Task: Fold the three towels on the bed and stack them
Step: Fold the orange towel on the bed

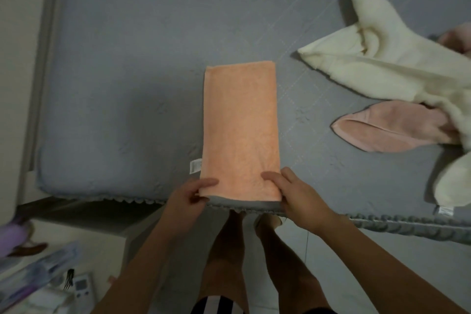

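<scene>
Towel, orange and folded long, lay mid-bed; the left hand pinched its 7 o'clock corner, the right hand gripped its 5 o'clock corner. Cream towel and pink towel lay crumpled at 3 o'clock.

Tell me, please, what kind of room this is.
Most likely a bedroom at home: a grey quilted bed cover on a mattress, a folded orange terry towel on it, and an unfolded cream towel beside it, above a tiled floor.
</scene>
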